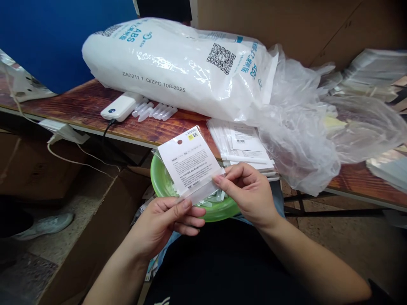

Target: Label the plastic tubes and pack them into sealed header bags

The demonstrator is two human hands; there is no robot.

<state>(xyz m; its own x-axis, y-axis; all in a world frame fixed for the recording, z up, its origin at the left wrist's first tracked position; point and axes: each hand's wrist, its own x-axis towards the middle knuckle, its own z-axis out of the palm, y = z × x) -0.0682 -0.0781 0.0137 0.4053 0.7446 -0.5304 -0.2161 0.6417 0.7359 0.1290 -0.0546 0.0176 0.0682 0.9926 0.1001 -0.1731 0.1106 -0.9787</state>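
Observation:
A clear plastic packet (190, 163) with a white printed card inside is held up between my two hands. The card has a punched hole at its top and a yellow mark in one corner. My left hand (173, 216) pinches the packet's lower left corner between thumb and fingers. At the lower right edge, my right hand (249, 190) grips the see-through flap with thumb and forefinger. Behind and below the packet sits a green bowl (156, 171) holding small whitish pieces, partly hidden by the packet and hands.
A big white printed sack (178, 63) lies along the wooden table (73, 112). In front of it are a white power bank (121, 108) and several small translucent tubes (155, 111). Stacked packets (243, 142) lie beside crumpled clear plastic (299, 131). A cardboard box (95, 237) stands at lower left.

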